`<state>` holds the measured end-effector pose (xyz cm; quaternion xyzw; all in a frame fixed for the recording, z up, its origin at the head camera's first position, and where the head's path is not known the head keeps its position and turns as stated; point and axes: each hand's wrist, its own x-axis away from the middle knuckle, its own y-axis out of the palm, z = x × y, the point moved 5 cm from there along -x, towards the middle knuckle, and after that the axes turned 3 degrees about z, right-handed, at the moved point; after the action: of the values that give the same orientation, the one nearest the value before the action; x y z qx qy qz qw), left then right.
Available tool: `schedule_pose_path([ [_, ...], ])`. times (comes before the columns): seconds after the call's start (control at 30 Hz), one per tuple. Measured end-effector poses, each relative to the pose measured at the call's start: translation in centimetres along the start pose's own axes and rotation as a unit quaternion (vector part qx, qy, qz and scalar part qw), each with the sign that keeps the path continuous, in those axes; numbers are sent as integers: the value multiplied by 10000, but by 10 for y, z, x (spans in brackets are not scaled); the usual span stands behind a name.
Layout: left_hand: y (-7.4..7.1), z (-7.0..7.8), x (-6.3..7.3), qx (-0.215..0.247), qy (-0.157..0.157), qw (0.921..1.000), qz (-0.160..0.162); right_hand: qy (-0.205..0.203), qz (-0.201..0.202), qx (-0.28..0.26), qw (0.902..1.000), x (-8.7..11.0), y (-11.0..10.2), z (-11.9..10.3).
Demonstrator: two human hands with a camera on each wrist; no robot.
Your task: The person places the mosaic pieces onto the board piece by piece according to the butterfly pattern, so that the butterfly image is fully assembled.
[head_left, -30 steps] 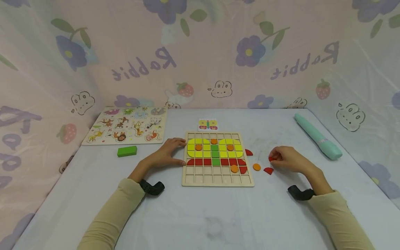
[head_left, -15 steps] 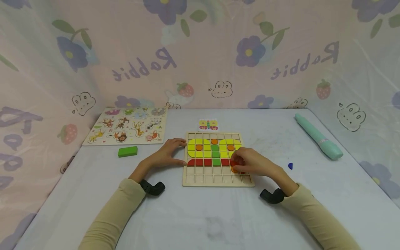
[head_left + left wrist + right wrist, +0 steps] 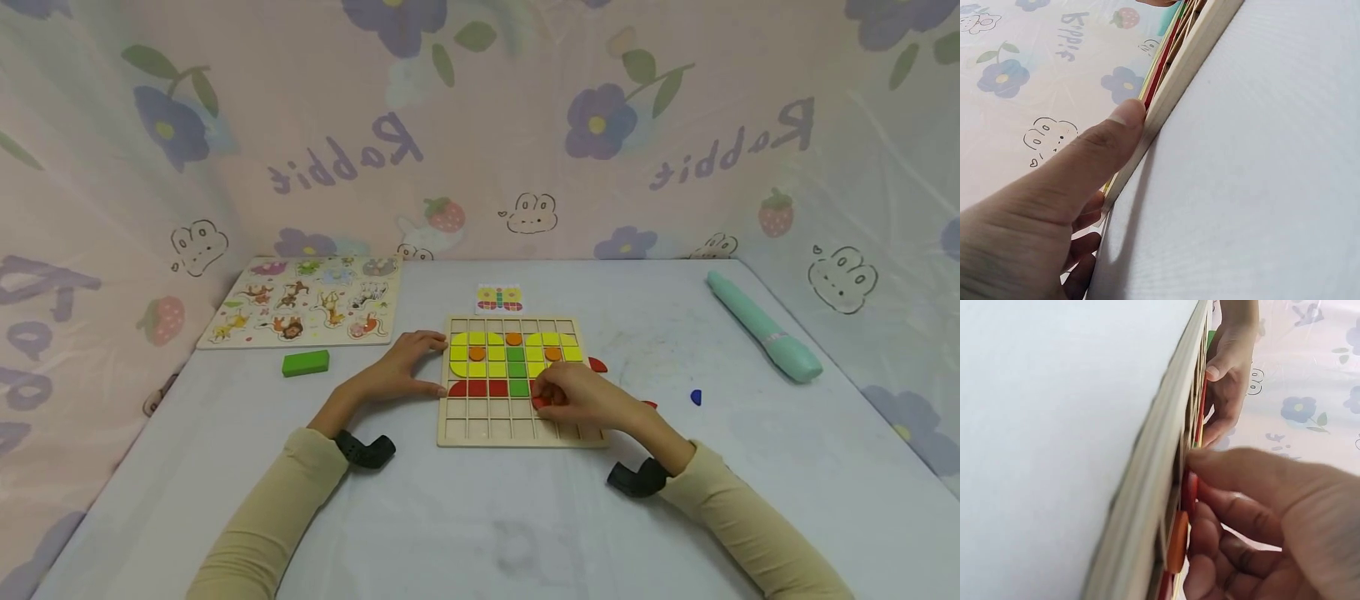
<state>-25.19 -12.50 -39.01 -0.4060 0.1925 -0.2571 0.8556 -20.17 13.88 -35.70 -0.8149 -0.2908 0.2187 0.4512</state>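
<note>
A wooden grid board (image 3: 489, 431) lies on the table, with yellow, green, red and orange pieces set in its squares. My left hand (image 3: 397, 368) rests along its left edge, thumb (image 3: 1129, 115) and fingers spread against the rim. Over the lower right part of the grid, my right hand (image 3: 585, 392) pinches a small red quarter-round piece (image 3: 539, 402) between thumb and fingertips. The right wrist view has this red piece (image 3: 1189, 490) low against the grid, beside an orange disc (image 3: 1177, 544). Several squares are hidden under the right hand.
Behind the board lies a small pattern card (image 3: 499, 298). Right of it are loose red pieces (image 3: 597, 365) and a blue half-round piece (image 3: 697, 397). A green block (image 3: 305, 363) and an animal puzzle (image 3: 300, 302) are at left, a teal folded fan-like item (image 3: 765, 327) at right.
My right hand has moved left from the table beside the board to over its grid, bringing the red piece, then a little farther left. My left hand has stayed at the edge.
</note>
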Motion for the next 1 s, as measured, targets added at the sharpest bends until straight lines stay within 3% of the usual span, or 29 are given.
schedule_pose_path([
  [0.63, -1, 2, 0, 4, 38, 10000, 4, 182, 277, 209, 9992, 3, -5, 2],
  [1.0, 1, -2, -1, -74, 0, 10000, -18, 153, 227, 332, 9991, 3, -6, 3],
])
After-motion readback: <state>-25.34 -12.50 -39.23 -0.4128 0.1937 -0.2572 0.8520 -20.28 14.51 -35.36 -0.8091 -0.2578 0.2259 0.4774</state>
